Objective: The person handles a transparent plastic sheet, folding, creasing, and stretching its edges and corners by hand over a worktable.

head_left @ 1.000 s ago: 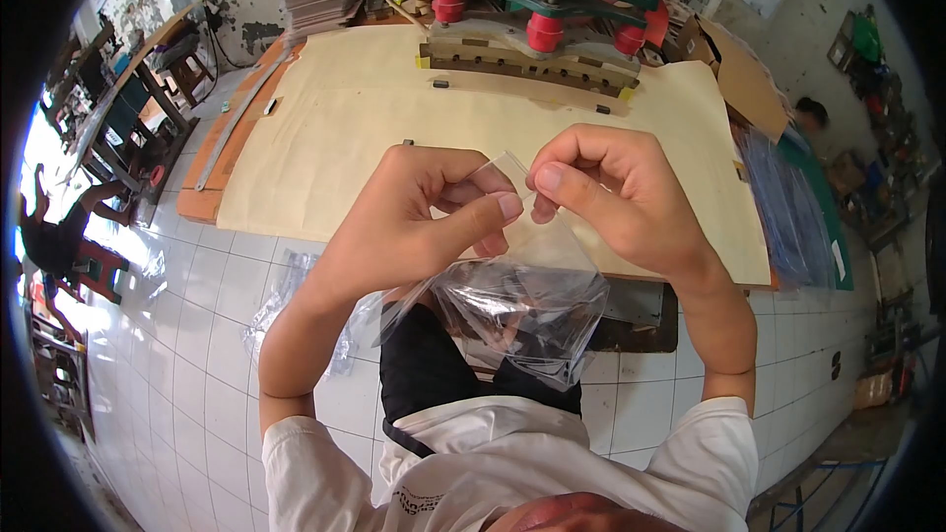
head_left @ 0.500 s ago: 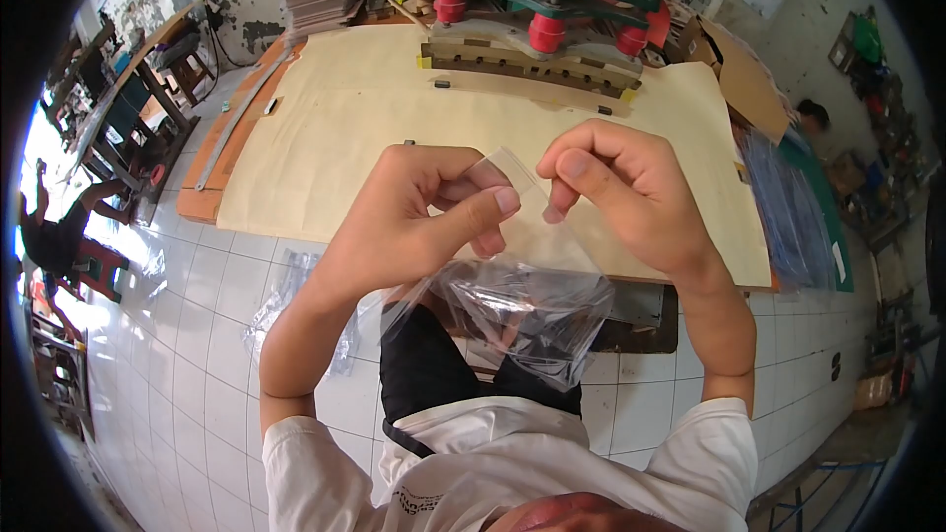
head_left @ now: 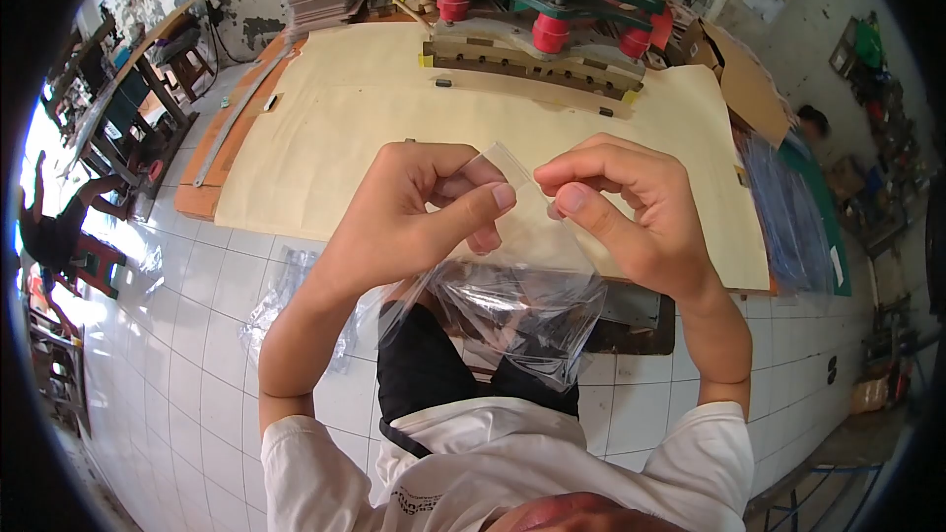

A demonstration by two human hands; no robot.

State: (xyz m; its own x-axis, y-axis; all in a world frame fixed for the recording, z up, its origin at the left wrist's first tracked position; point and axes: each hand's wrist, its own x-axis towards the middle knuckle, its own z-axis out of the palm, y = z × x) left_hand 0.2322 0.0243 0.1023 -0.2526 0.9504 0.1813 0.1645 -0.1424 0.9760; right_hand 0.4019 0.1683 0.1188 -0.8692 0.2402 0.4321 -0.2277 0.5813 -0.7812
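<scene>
My left hand (head_left: 419, 207) pinches the upper corner of a clear plastic bag (head_left: 507, 166) between thumb and fingers, above the near part of the table. The thin film (head_left: 522, 320) of the bag hangs down, creased and shiny, over my lap. Close to its right edge is my right hand (head_left: 626, 207), its index finger and thumb slightly apart. A fingertip behind that thumb seems to touch the film; the contact is partly hidden.
Cream paper (head_left: 345, 108) covers the table. A green press (head_left: 552, 0) with red cylinders stands at the back. Clear sheets (head_left: 788, 212) lie to the right, and crumpled plastic (head_left: 296, 305) is below left. A person sits on a stool (head_left: 97, 264) far left.
My right index finger and thumb have parted a little, with the fingers raised slightly. The hanging film has shifted slightly left. My left hand keeps its pinch.
</scene>
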